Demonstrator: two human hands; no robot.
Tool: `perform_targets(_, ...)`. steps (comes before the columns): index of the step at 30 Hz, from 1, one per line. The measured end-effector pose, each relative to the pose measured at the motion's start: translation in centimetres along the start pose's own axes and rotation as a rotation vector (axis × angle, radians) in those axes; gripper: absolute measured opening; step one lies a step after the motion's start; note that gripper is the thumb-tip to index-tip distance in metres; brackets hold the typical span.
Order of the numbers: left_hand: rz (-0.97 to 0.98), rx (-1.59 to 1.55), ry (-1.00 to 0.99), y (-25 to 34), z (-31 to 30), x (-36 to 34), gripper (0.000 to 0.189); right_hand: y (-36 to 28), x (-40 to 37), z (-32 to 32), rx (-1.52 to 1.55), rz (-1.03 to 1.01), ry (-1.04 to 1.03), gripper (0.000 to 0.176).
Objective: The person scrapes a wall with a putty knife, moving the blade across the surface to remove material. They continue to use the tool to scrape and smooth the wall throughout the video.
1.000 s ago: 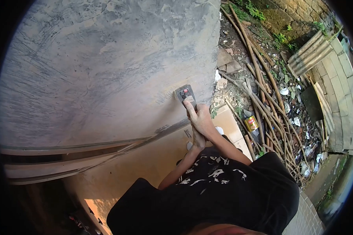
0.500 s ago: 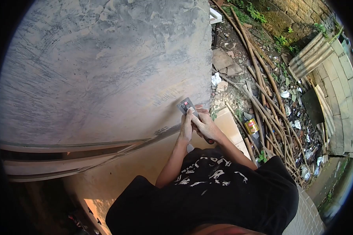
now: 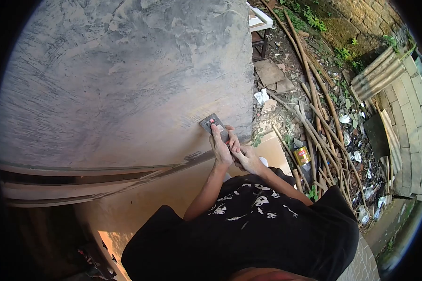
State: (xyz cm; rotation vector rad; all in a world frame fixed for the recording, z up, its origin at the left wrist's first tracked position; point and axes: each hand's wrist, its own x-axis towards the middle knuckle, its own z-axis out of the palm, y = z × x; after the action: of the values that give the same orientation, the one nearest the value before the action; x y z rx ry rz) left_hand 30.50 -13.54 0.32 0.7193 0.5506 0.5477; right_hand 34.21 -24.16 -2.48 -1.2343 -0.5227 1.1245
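Observation:
A flat, rectangular grey hand tool (image 3: pixel 207 121) with a small pink-and-black fitting on top lies close over the plastered wall (image 3: pixel 140 93). My left hand (image 3: pixel 222 151) is closed round its left side, with the thumb stretched along the top. My right hand (image 3: pixel 249 160) grips the lower end, its fingers curled beside the left hand's. Both hands look dusty with pale powder. The handle is mostly hidden under my fingers. Around the tool the grey-white plaster shows scratches and a faint yellowish patch.
A grooved ledge (image 3: pixel 79 180) runs along the wall's lower edge, above a tan tiled floor (image 3: pixel 145 201). To the right, long wooden poles (image 3: pixel 309 77) lie among rubble, near a yellow-and-red packet (image 3: pixel 303 155). A white-topped stand (image 3: pixel 260 21) is beyond the wall's corner.
Both hands and the tool have shifted left along the wall, and the right hand's fingers have changed position on it. The view has also moved slightly.

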Motion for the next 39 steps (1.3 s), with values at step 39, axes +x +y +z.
perform_targets(39,-0.028,0.106,0.146,1.6,0.7,-0.8,0.065,-1.1,-0.3,2.3,-0.181,-0.065,0.205,0.045)
